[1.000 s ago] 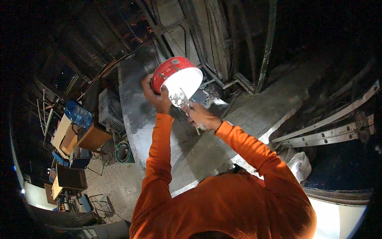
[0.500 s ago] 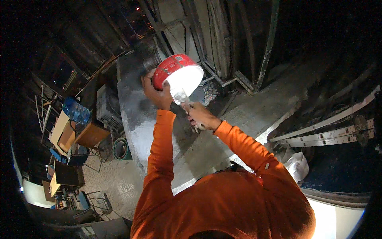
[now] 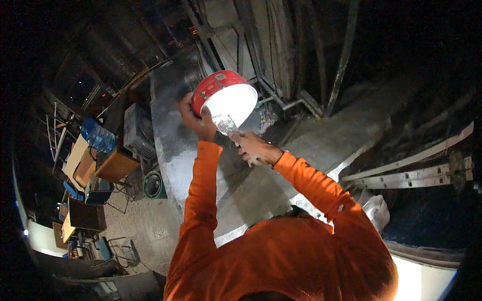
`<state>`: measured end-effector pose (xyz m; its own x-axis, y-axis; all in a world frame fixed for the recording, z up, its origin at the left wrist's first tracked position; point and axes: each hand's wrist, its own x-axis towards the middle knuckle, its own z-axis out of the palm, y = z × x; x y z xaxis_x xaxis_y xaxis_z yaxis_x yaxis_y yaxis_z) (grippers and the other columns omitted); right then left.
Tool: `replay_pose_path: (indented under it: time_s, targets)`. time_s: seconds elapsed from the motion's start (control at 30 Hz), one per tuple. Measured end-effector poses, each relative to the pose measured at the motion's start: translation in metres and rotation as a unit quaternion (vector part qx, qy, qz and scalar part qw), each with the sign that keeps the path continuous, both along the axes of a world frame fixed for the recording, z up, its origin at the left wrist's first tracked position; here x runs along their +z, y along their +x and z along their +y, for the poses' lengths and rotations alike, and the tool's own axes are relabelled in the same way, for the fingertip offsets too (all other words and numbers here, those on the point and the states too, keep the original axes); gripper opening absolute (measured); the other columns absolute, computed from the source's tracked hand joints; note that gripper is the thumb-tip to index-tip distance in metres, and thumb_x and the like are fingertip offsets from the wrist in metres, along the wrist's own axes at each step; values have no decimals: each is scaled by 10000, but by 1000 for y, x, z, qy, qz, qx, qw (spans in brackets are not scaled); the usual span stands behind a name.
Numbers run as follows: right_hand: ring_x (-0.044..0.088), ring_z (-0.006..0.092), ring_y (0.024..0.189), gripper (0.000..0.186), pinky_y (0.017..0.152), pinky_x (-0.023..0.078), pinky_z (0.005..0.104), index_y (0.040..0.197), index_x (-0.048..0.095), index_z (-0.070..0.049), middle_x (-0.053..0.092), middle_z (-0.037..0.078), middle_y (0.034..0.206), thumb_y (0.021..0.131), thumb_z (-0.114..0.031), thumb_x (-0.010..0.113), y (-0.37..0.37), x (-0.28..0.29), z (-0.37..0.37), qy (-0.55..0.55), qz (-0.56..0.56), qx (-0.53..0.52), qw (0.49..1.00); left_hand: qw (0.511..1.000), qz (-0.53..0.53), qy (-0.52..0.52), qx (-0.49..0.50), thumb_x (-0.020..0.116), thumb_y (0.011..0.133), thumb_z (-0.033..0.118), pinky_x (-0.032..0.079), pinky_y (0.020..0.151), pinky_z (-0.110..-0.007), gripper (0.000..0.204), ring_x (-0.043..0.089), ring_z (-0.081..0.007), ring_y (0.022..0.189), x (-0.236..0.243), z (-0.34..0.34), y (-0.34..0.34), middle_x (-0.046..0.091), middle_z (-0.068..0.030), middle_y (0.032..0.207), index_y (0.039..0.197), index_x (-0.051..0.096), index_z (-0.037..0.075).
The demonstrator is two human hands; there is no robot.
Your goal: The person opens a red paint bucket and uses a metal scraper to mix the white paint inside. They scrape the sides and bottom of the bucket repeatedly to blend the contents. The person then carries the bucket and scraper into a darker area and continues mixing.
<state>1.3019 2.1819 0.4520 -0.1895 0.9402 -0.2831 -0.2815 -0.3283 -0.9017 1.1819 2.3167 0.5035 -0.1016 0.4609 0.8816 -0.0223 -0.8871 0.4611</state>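
Gripping scraper [image 3: 226, 124] in right hand [image 3: 255, 147], with long axis angled up-left toward mouth of tilted red tub [image 3: 216, 86]; clamping tub's left side in left hand [image 3: 200, 122].

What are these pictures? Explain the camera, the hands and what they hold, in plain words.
There is no machine here. A wide fisheye camera worn on the person's head looks down, which is why straight edges bend. The orange sleeves lead to two bare hands. The left hand holds a round red container, tilted to show its bright white inside. The right hand grips a flat-bladed tool at its opening. Beneath is a grey slab, with a small heap too unclear to name. Off to the left is a blue bottle.
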Motion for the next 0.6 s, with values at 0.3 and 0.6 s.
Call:
replay_pose_path:
  time_s: [0.3, 0.6]
  targets:
    - [502, 175, 475, 431, 449, 446, 358, 1005, 586, -60, 515, 26, 640, 1038, -484, 519, 49, -22, 26, 313, -503, -268, 760, 999, -23, -2, -24, 632, 872, 256, 450, 914, -339, 473, 535, -186, 1030, -5, -1, 7, 532, -78, 1130, 1251, 523, -5]
    - [702, 469, 827, 430, 686, 556, 509, 1115, 654, 4, 707, 274, 1038, 1030, -398, 529, 2, 0, -7, -18, -90, -33, 995, 1000, 20, -10, -14, 652, 861, 267, 445, 930, -340, 500, 530, -194, 1048, -13, 10, -4, 521, -93, 1142, 1257, 519, -6]
